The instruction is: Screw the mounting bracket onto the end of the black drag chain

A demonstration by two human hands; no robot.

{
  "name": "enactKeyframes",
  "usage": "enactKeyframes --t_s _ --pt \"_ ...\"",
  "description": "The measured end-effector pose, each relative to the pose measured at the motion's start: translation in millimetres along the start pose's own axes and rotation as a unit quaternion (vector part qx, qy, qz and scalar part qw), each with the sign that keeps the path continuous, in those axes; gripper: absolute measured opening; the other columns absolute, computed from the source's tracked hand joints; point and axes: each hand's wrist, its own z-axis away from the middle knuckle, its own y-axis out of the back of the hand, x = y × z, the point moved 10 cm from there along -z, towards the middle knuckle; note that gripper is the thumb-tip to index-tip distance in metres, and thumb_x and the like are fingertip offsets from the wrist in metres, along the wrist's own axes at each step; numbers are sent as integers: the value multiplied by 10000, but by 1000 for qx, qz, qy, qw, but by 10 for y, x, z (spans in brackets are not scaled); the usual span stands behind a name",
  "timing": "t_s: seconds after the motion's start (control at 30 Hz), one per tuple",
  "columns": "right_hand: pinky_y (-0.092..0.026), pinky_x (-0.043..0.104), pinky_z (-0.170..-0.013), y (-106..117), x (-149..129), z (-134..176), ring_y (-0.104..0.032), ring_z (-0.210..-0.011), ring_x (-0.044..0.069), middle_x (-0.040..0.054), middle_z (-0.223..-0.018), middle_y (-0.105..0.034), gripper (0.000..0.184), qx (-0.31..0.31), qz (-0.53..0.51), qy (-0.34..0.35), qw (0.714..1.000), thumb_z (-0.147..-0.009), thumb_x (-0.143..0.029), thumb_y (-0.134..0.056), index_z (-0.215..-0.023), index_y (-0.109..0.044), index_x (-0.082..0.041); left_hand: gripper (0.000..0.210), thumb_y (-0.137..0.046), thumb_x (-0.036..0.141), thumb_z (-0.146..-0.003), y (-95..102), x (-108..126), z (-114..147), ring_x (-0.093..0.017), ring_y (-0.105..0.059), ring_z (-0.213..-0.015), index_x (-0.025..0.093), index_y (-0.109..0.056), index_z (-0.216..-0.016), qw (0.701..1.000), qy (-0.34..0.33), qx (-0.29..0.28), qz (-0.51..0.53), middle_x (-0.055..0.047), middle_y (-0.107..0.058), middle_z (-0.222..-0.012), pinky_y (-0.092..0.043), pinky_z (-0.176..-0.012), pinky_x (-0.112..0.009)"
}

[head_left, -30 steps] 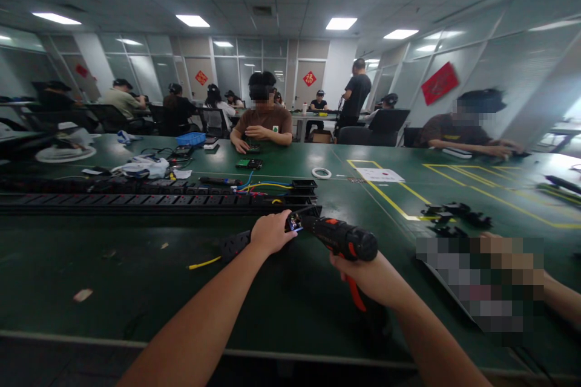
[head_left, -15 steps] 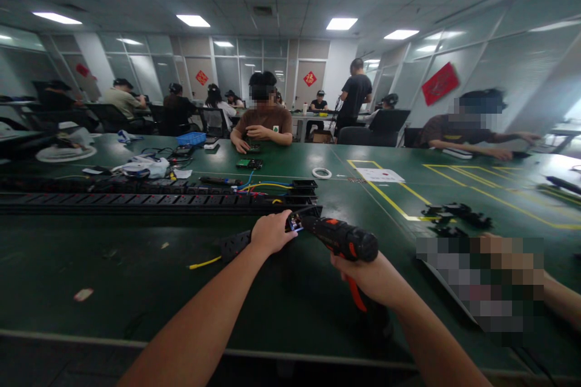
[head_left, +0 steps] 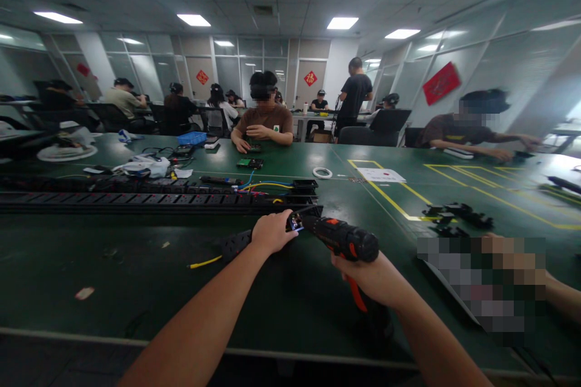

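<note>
Black socket strip (head_left: 236,244): lies directly beneath the left hand (head_left: 271,232), one end showing left of the wrist, the other apparently just past the fingertips. Left grip is closed around its body; finger contact on the underside is hidden. Right hand (head_left: 365,275) is wrapped round the handle of a cordless drill-driver (head_left: 347,239), nose at or very near the small open end piece (head_left: 296,222) beside the left fingertips; contact cannot be confirmed. Judged handling: strip stiff and fairly light, smooth casing liable to twist under torque; the open end, bright and circuit-like inside, is probably fragile, so best held by the solid casing behind it. Driver likely top-heavy, best held by the pistol handle. Materials: strip casing dark, box-shaped, apparently moulded plastic; driver body black, rounded, with orange-red accents. A thin, flexible yellow cable (head_left: 205,262) projects left of the grip. Beyond the left hand, long rigid black power strips (head_left: 158,201) lie in parallel on the smooth green tabletop (head_left: 181,308).
</note>
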Motion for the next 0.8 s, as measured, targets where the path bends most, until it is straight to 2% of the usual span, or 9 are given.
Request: enactKeyframes --t_s 0.37,0.57,0.7,0.8 --pt "-451 266 -556 -21 3 -6 -550 -562 150 -14 -594 -571 133 -13 -1 -4 1000 -786 -302 -591 -806 -615 -173 633 -583 571 -805 -28 -27 -17 -269 -631 -1011 309 -440 -1364 1000 -6 11 -3 -80 -666 -1144 -450 -840 -355" --pt "-505 288 -620 -42 -31 1 -606 -625 168 21 -700 -635 146 -16 -31 20 999 -776 -287 -587 -837 -635 -163 634 -572 587 -807 -32 -25 -17 -270 -628 -1023 315 -442 -1365 1000 0 3 1 -80 -670 -1128 -448 -855 -359" --pt "-515 297 -637 -19 -4 -4 -634 -643 183 25 -675 -649 139 -6 -33 7 999 -764 -270 -590 -838 -635 -161 641 -576 584 -807 -41 -30 -18 -265 -617 -1052 320 -432 -1373 1000 0 2 3 -74 -660 -1160 -442 -872 -354" --pt "-524 296 -635 -13 36 -16 -637 -642 175 32 -746 -661 149 -6 -49 -5 999 -747 -264 -601 -853 -623 -160 641 -574 586 -808 -51 -36 -22 -266 -624 -1037 319 -432 -1372 1000 -4 6 2 -75 -662 -1154 -447 -863 -357"
